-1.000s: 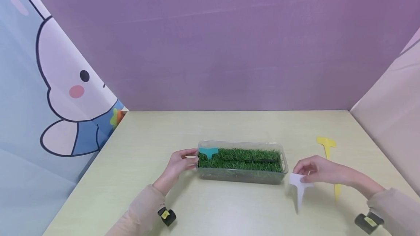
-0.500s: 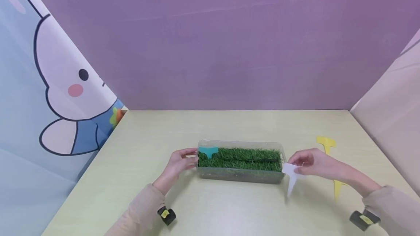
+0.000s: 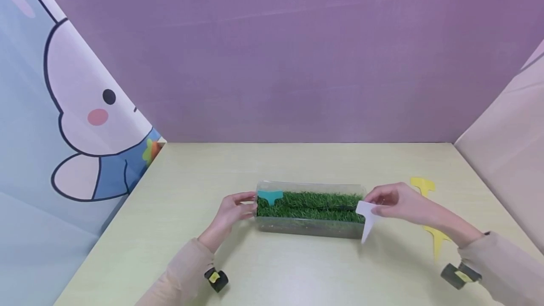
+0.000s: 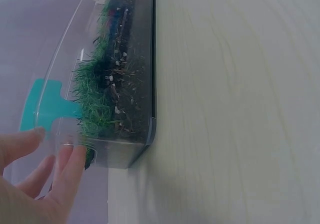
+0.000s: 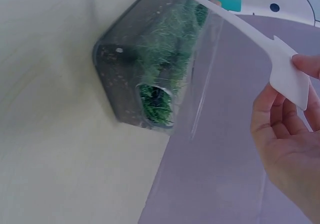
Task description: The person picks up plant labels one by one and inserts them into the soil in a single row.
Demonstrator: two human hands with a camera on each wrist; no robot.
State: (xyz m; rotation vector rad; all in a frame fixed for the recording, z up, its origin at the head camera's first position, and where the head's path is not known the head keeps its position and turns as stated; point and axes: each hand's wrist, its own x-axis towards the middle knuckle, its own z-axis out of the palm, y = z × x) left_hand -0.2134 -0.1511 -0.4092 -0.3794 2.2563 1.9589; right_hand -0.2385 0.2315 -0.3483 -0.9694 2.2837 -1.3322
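Head view: the left hand (image 3: 233, 212) rests relaxed fingers against the left end of the clear box (image 3: 312, 228) of green turf on the tabletop (image 3: 297, 268), while the right hand (image 3: 399, 201) pinches a white plant label (image 3: 367, 218) by its head at the box's right end. Left wrist view: straight fingers (image 4: 67, 171) touch the box wall beside a teal label (image 4: 42, 106). Right wrist view: thumb and fingers (image 5: 272, 116) pinch the white label, its tip over the turf.

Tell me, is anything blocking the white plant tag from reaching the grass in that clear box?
Nothing visible. The right hand pinches the white tag beside the right end of the clear box, which is open-topped. The grass lies bare there; the teal tag stands at the far left end.
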